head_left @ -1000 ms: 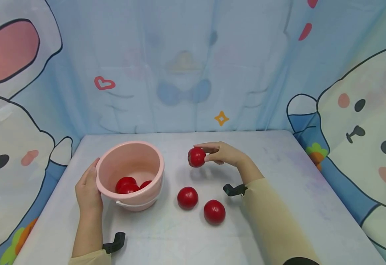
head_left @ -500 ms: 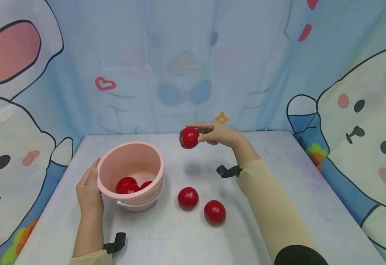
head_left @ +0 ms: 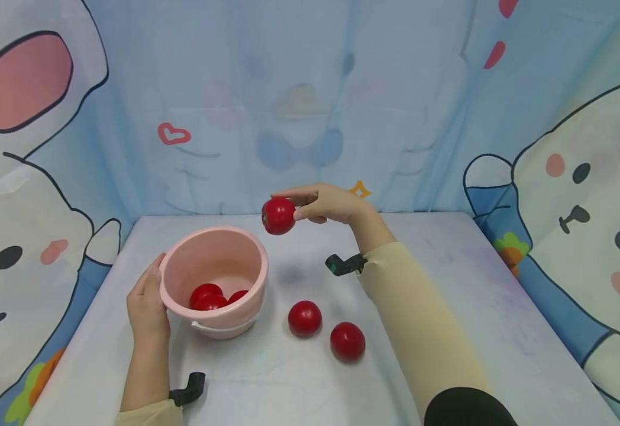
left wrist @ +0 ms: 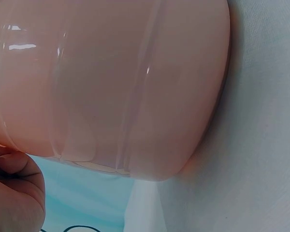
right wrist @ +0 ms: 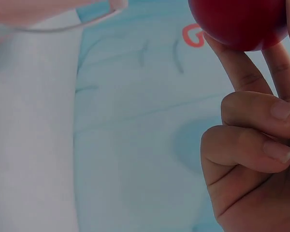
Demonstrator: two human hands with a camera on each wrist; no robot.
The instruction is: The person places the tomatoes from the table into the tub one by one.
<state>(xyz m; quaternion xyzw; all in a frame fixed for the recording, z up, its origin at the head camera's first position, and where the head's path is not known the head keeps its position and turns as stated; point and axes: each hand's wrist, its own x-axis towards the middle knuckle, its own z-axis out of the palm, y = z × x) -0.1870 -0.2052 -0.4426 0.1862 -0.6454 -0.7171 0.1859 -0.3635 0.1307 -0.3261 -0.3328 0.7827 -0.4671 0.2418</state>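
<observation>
A pale pink bucket (head_left: 219,251) with a white handle (head_left: 225,327) stands tilted toward me on the left side of the table. My left hand (head_left: 147,307) holds it by its left rim; in the left wrist view the curled fingers sit at the bucket's edge. Several red tomatoes (head_left: 206,293) lie inside. Up above the table, right of the bucket and higher than its rim, my right hand (head_left: 323,204) pinches a glossy red tomato (head_left: 278,216) between thumb and fingers. In the right wrist view the other fingers (right wrist: 251,145) are curled below this tomato (right wrist: 239,21).
Two more red tomatoes, one nearer the bucket (head_left: 304,319) and one farther right (head_left: 348,342), rest on the white tabletop (head_left: 267,384). A blue curtain (head_left: 299,89) with cartoon rabbits hangs behind and at both sides. Each wrist wears a black camera mount.
My right hand has lifted the tomato off low over the table and carried it up and left toward the bucket. My left hand and the bucket have kept their place.
</observation>
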